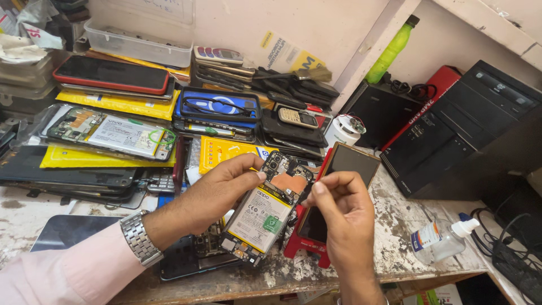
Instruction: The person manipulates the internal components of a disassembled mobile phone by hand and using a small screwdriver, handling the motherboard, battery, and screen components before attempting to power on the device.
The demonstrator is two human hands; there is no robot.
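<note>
My left hand (pixel 217 192) grips an opened smartphone (pixel 265 209) by its upper left edge, back cover off, with the white battery and the circuit board showing. It is tilted above the bench. My right hand (pixel 341 212) is at the phone's upper right edge, thumb and forefinger pinched together near the copper-coloured part of the board; whether they pinch anything I cannot tell. A steel watch (pixel 138 237) is on my left wrist. Behind my right hand a phone with a dark screen (pixel 339 186) rests on a red stand (pixel 307 245).
Stacks of phones, open phone bodies (pixel 113 133) and yellow packets (pixel 107 104) crowd the bench's left and back. A black computer case (pixel 468 130) stands at right, with a clear pump bottle (pixel 443 240) and black cables (pixel 514 254) before it. A green bottle (pixel 392 51) leans on the wall.
</note>
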